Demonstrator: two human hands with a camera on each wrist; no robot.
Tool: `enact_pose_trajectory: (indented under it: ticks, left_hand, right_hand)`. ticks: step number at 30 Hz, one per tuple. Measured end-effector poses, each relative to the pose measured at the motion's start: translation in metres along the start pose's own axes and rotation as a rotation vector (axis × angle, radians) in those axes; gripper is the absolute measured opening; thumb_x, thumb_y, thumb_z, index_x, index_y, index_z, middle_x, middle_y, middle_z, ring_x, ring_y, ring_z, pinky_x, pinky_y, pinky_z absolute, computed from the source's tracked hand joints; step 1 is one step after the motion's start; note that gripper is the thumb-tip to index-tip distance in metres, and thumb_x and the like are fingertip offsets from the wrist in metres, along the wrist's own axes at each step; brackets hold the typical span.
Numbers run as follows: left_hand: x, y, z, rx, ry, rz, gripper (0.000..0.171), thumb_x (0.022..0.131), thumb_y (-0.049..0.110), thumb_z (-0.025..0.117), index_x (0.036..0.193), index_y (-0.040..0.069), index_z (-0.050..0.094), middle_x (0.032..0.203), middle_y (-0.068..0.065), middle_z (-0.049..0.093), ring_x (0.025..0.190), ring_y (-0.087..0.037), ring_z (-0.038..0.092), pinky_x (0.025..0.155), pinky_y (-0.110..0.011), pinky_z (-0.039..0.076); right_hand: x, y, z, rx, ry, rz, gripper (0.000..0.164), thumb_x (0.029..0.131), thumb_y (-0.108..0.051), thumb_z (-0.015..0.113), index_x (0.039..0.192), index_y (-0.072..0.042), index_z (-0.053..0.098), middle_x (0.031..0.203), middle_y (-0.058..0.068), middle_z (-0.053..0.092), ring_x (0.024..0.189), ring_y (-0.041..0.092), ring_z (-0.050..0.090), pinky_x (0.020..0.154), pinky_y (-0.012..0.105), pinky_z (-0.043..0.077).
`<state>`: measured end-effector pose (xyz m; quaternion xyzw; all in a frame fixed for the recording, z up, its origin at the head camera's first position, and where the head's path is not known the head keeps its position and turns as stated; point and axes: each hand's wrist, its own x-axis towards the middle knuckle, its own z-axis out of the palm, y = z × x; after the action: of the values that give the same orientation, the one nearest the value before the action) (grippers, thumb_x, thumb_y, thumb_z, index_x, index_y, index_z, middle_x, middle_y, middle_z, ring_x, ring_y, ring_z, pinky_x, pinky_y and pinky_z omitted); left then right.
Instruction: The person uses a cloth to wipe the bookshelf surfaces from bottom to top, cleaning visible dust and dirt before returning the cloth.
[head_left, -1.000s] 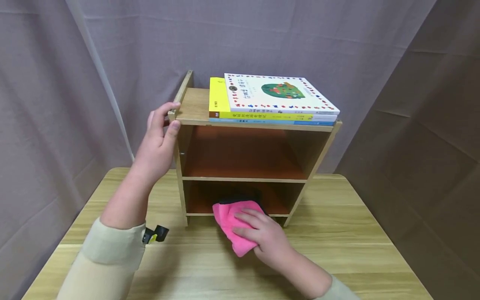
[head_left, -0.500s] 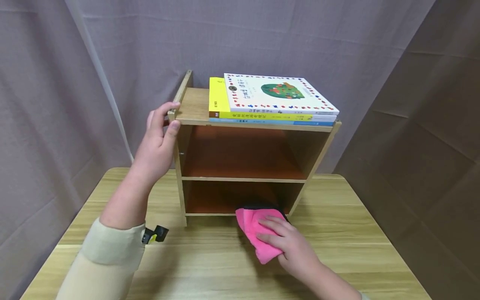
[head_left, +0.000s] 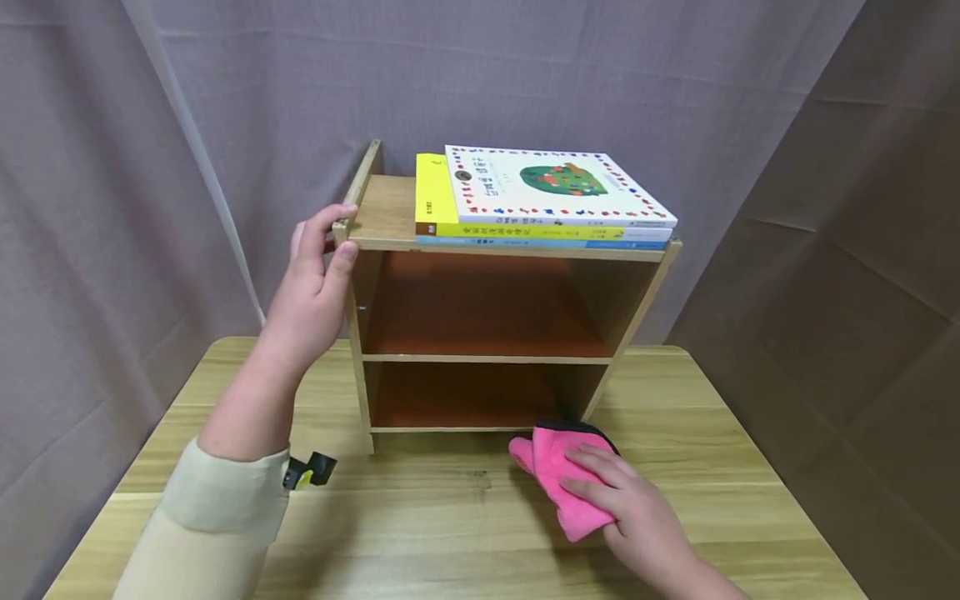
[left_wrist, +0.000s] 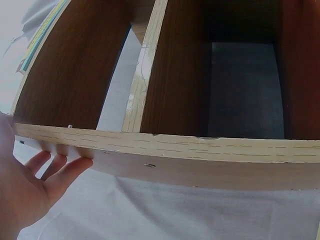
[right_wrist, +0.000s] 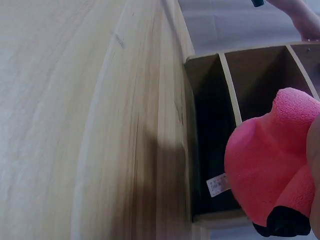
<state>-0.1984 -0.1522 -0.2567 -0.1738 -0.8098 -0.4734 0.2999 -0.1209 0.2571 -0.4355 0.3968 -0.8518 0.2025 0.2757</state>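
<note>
A small wooden bookshelf (head_left: 487, 360) with reddish-brown boards stands upright on the table. My left hand (head_left: 309, 292) grips the top front corner of its left side panel, thumb at the front edge. In the left wrist view, the fingers (left_wrist: 67, 175) press along the panel's outer face. My right hand (head_left: 637, 512) holds a pink cloth (head_left: 562, 475) with a black edge, low at the shelf's front right corner. From the right wrist, the cloth (right_wrist: 270, 160) bulges over part of the lower compartments and hides them.
Several stacked books (head_left: 555, 187), white on top with yellow and blue below, lie on the shelf's top board. Grey curtains (head_left: 480, 75) hang behind and at the sides. The wooden table (head_left: 420, 533) extends in front. A white label (right_wrist: 218, 185) shows near the shelf's base.
My right hand has slid the pink cloth rightward along the front of the bottom board to the right corner. The left hand keeps its grip on the panel.
</note>
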Motion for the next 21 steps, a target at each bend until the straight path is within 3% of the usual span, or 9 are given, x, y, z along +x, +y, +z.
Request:
enact_pose_trajectory:
  ticks: [6, 15, 21]
  left_hand:
    - [0.0, 0.0, 0.0, 0.0, -0.001, 0.002, 0.042, 0.106, 0.037, 0.041, 0.146, 0.023, 0.038, 0.129, -0.016, 0.036, 0.124, -0.028, 0.042, 0.094, -0.049, 0.038]
    - [-0.002, 0.001, -0.001, 0.002, -0.006, -0.015, 0.042, 0.107, 0.037, 0.041, 0.147, 0.026, 0.037, 0.132, -0.015, 0.034, 0.125, -0.028, 0.04, 0.094, -0.052, 0.037]
    - [-0.001, 0.002, 0.0, -0.004, -0.013, -0.018, 0.042, 0.107, 0.037, 0.04, 0.147, 0.027, 0.036, 0.133, -0.014, 0.034, 0.127, -0.028, 0.041, 0.094, -0.052, 0.038]
  right_hand:
    - [-0.013, 0.005, -0.01, -0.018, 0.033, 0.045, 0.057, 0.068, 0.014, 0.055, 0.108, -0.019, 0.078, 0.128, 0.004, 0.064, 0.121, 0.024, 0.055, 0.109, 0.014, 0.027]
    - [-0.029, 0.011, -0.024, -0.029, 0.062, 0.166, 0.071, 0.062, 0.019, 0.045, 0.114, -0.018, 0.075, 0.132, 0.006, 0.061, 0.127, 0.017, 0.051, 0.103, 0.009, 0.029]
    - [-0.033, 0.014, -0.031, -0.01, 0.121, 0.343, 0.079, 0.058, 0.028, 0.051, 0.117, -0.02, 0.074, 0.132, 0.002, 0.062, 0.127, -0.006, 0.044, 0.092, 0.003, 0.03]
